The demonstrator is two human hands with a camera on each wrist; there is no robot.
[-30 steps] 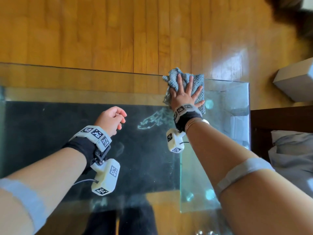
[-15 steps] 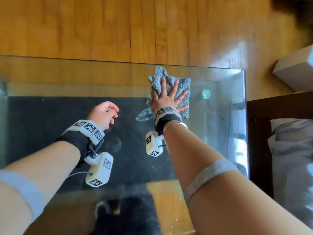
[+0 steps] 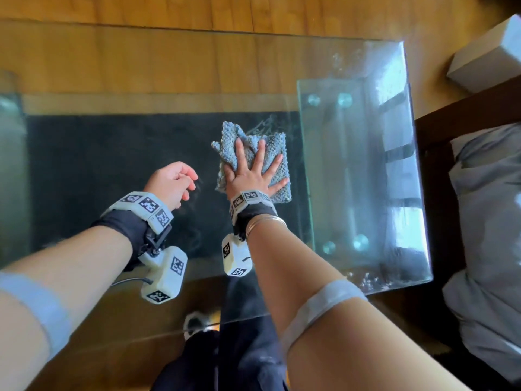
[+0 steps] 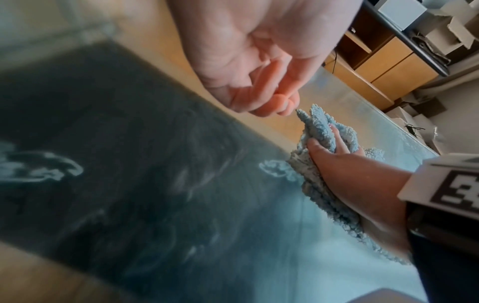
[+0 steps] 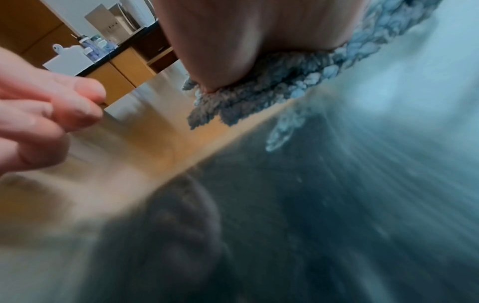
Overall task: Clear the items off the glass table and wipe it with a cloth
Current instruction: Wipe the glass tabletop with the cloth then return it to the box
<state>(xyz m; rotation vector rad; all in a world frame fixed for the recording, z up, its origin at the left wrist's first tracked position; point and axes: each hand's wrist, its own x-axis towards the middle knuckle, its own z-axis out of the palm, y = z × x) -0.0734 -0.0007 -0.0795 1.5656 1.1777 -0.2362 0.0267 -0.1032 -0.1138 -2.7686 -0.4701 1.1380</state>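
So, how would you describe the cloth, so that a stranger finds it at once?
Look at the glass table above the wooden floor. Near its right end, the right hand presses flat on the cloth. It is the only soft, nubbly blue-grey thing on the glass.

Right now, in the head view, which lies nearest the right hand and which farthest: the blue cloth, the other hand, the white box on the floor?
1. Blue cloth: directly under the right hand, which presses it flat.
2. Left hand: just to its left, above the glass table.
3. White box: far upper right, on the floor.
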